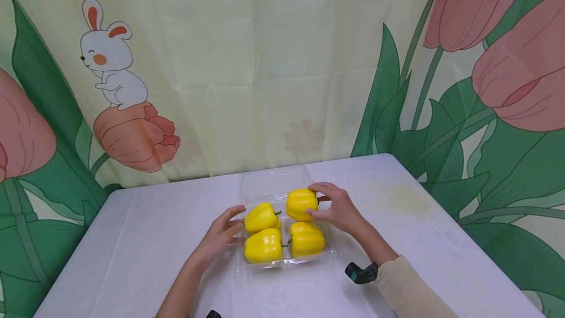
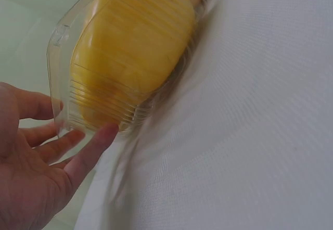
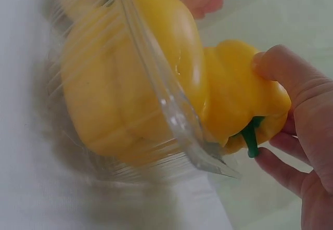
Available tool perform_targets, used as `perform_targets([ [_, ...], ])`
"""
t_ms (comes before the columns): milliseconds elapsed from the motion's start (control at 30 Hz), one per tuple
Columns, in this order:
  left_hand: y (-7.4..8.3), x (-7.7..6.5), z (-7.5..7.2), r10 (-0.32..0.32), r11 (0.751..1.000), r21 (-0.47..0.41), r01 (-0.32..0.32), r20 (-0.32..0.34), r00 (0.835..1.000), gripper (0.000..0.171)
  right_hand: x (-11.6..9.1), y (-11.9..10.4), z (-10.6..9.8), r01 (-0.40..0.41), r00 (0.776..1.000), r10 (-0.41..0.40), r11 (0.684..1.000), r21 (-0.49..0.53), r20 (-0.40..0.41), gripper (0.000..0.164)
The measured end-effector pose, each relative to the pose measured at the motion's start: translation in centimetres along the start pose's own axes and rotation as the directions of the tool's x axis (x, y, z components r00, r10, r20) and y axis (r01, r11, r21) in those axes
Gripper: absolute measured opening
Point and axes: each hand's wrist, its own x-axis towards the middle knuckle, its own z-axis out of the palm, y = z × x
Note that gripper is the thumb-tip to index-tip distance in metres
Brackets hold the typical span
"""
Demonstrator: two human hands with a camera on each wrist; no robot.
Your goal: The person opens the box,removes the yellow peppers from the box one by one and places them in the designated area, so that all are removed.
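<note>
A clear plastic clamshell box [image 1: 295,261] lies with its lid [image 1: 274,184] folded back on the table. Three yellow bell peppers lie in it: one at the back left [image 1: 262,218], one at the front left [image 1: 264,246] and one at the front right [image 1: 308,240]. My right hand [image 1: 342,210] grips another yellow bell pepper [image 1: 302,204] at the back right, its green stem [image 3: 250,136] pointing toward the palm. At the box's left side, my left hand [image 1: 217,237] touches the clear wall [image 2: 62,84] with loosely extended fingers [image 2: 91,149].
A white cloth covers the table [image 1: 150,239]. Behind it hangs a curtain [image 1: 212,63] printed with a rabbit and tulips. A black device [image 1: 361,273] sits near the right wrist, beside a beige sleeve [image 1: 410,286].
</note>
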Motion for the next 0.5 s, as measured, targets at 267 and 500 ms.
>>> perform_targets([
  [267, -0.12, 0.07, 0.01, -0.002, 1.000, 0.002, 0.002, -0.007, 1.000, 0.047, -0.11, -0.17, -0.24, 0.016, 1.000, -0.016, 1.000, -0.013, -0.019, 0.052],
  [500, -0.01, 0.01, 0.09, -0.008, 1.000, 0.007, 0.008, -0.014, 1.000, 0.047, -0.14, -0.25, -0.52, 0.028, 0.999, -0.028, 1.000, -0.009, -0.038, 0.051],
])
